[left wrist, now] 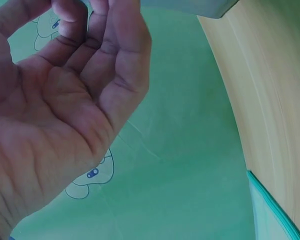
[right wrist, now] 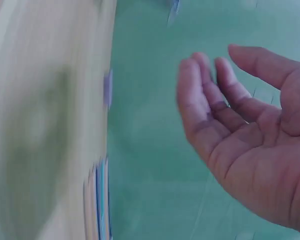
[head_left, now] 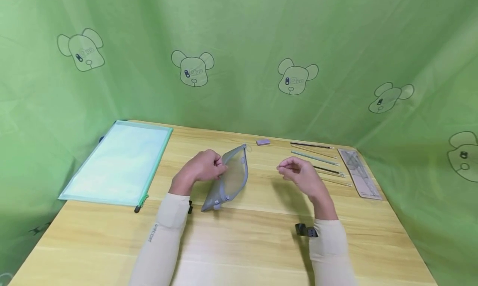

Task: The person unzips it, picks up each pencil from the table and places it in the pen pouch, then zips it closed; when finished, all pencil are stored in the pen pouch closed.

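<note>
In the head view my left hand (head_left: 203,166) pinches one side of a grey zippered pouch (head_left: 214,191), whose mouth gapes toward the right. The pouch stands tilted on the table. In the left wrist view the left hand (left wrist: 90,85) has curled fingers, and only a corner of the pouch (left wrist: 200,6) shows at the top. My right hand (head_left: 300,176) hovers over the table between the pouch and several pencils (head_left: 315,158), with nothing visible in it. In the right wrist view the right hand (right wrist: 245,130) has loosely bent fingers, thumb apart from them.
A large light-blue zip folder (head_left: 119,163) lies at the left of the wooden table (head_left: 239,244). Near the back edge is a purple eraser (head_left: 263,142). A flat pack of clear rulers (head_left: 359,174) lies right of the pencils. Green curtain (head_left: 239,107) encloses the back and sides.
</note>
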Available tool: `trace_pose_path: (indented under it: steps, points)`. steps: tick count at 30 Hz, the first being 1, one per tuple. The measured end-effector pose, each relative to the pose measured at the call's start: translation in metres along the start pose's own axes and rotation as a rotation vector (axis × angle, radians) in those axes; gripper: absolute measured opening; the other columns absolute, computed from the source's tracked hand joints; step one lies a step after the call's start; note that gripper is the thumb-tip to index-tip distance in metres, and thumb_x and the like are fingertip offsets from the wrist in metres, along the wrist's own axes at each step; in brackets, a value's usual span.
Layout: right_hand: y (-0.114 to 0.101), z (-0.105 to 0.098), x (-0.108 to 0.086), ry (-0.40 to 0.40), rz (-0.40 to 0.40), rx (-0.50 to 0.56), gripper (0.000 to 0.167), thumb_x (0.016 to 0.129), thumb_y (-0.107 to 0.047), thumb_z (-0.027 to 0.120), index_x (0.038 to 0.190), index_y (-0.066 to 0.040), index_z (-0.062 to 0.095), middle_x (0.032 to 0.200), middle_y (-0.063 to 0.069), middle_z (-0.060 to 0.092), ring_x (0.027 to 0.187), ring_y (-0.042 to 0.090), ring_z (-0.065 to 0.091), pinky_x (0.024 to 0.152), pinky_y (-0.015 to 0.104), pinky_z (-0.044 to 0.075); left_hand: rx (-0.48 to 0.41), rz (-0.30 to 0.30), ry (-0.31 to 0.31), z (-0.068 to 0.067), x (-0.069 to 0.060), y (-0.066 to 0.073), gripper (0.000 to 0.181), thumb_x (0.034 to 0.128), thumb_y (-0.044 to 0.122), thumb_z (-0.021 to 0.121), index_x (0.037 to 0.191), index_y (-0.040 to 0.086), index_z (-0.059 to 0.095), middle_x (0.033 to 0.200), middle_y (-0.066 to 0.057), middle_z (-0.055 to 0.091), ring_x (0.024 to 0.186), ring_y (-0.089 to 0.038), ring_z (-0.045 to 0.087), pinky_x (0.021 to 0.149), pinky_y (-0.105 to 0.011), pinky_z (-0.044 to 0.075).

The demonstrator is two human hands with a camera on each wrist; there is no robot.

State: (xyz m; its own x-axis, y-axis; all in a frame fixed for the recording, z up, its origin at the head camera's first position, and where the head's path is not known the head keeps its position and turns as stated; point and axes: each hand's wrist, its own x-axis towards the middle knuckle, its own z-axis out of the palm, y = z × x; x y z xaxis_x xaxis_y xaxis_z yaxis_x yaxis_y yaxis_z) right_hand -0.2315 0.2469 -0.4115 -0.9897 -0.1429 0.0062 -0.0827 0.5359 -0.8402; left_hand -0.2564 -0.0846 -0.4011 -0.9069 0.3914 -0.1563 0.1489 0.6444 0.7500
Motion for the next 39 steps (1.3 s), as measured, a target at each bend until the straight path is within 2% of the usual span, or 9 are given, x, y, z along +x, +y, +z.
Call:
trace_pose_path:
  steps: [5,7,12,16,21,25,27,32,39]
  points:
    - [0.041,-0.034,-0.002,0.066,0.055,-0.213,0.032,0.11,-0.02,0.064,0.132,0.003,0.065,0.139,0.029,0.068,0.126,0.041,0.068,0.104,0.045,0.058,0.004,0.003,-0.016,-0.002,-0.002,-0.001,0.04,0.1057,0.022,0.067,0.069,0.017,0.052,0.074,0.002,0.063,0.062,-0.009,0.043,0.057,-0.024,0.035]
    - [0.055,-0.046,-0.005,0.065,0.113,-0.276,0.042,0.111,-0.026,0.06,0.141,0.004,0.06,0.149,0.031,0.06,0.138,0.051,0.058,0.112,0.06,0.05,0.004,0.002,-0.022,-0.003,-0.003,-0.001,0.041,0.1057,0.022,0.067,0.069,0.017,0.051,0.075,0.001,0.063,0.062,-0.009,0.042,0.057,-0.024,0.034]
    - [0.083,-0.069,-0.01,0.007,0.27,-0.383,0.06,0.112,-0.033,0.055,0.159,0.002,0.04,0.166,0.038,0.034,0.15,0.062,0.034,0.119,0.074,0.034,0.009,0.015,-0.037,-0.005,-0.003,0.0,0.041,0.1056,0.022,0.067,0.068,0.017,0.051,0.074,0.0,0.063,0.06,-0.009,0.042,0.056,-0.024,0.034]
    - [0.098,-0.076,-0.011,-0.012,0.319,-0.425,0.066,0.111,-0.03,0.056,0.164,0.001,0.03,0.166,0.042,0.027,0.149,0.067,0.029,0.119,0.077,0.03,0.011,0.018,-0.048,-0.005,-0.003,0.0,0.039,0.1058,0.022,0.066,0.069,0.016,0.053,0.078,-0.004,0.067,0.062,-0.009,0.044,0.057,-0.024,0.035]
    - [0.106,-0.073,-0.01,-0.043,0.317,-0.453,0.071,0.11,-0.026,0.057,0.166,0.003,0.023,0.166,0.042,0.026,0.149,0.068,0.029,0.121,0.077,0.027,0.009,-0.002,-0.061,-0.004,-0.003,0.0,0.038,0.1063,0.023,0.066,0.071,0.016,0.055,0.079,-0.003,0.067,0.063,-0.01,0.044,0.057,-0.024,0.036]
    - [0.106,-0.07,-0.01,-0.057,0.313,-0.492,0.07,0.109,-0.024,0.057,0.165,0.005,0.026,0.146,0.04,0.056,0.139,0.063,0.047,0.12,0.077,0.03,0.009,0.004,-0.061,-0.003,-0.003,0.0,0.038,0.1062,0.022,0.067,0.071,0.015,0.055,0.077,-0.001,0.066,0.063,-0.01,0.044,0.057,-0.024,0.036]
    - [0.106,-0.069,-0.01,-0.053,0.316,-0.502,0.067,0.109,-0.023,0.058,0.163,0.005,0.029,0.143,0.039,0.058,0.137,0.063,0.049,0.12,0.076,0.031,0.009,0.009,-0.058,-0.003,-0.003,0.0,0.038,0.1061,0.022,0.067,0.071,0.015,0.055,0.077,-0.001,0.066,0.063,-0.01,0.044,0.057,-0.024,0.036]
    - [0.105,-0.069,-0.01,-0.021,0.32,-0.518,0.058,0.107,-0.017,0.061,0.156,0.006,0.042,0.162,0.04,0.036,0.147,0.065,0.035,0.121,0.075,0.031,0.012,0.013,-0.055,-0.003,-0.004,0.0,0.039,0.1059,0.021,0.067,0.07,0.016,0.054,0.075,0.001,0.064,0.062,-0.01,0.043,0.057,-0.024,0.036]
    - [0.102,-0.071,-0.011,0.006,0.335,-0.493,0.054,0.106,-0.014,0.061,0.153,0.006,0.047,0.161,0.038,0.041,0.145,0.063,0.039,0.121,0.072,0.034,0.005,0.012,-0.053,-0.003,-0.005,0.0,0.039,0.1056,0.021,0.067,0.07,0.016,0.053,0.074,0.002,0.062,0.063,-0.01,0.045,0.057,-0.024,0.036]
